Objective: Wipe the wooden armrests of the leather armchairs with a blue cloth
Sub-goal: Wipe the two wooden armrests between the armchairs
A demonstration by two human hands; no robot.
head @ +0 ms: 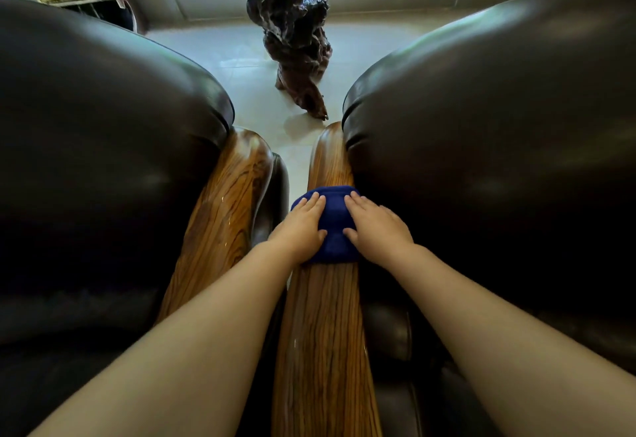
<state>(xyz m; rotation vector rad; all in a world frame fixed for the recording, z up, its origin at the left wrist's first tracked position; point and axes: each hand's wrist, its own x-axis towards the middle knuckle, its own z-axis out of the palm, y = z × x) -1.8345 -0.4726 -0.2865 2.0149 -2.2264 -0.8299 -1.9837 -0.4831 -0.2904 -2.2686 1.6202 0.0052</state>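
Observation:
Two dark leather armchairs stand side by side, the left armchair [96, 147] and the right armchair [499, 127]. Between them run two glossy wooden armrests. A folded blue cloth [333, 223] lies across the right chair's armrest [323, 333], about halfway along it. My left hand [303, 226] presses flat on the cloth's left side. My right hand [377, 228] presses flat on its right side. The left chair's armrest [220, 216] is bare, with small glints on its surface.
A dark, gnarled carved wooden sculpture [292, 34] stands on the pale tiled floor [247, 68] beyond the armrests. A window ledge runs along the back wall. A narrow gap separates the two chairs.

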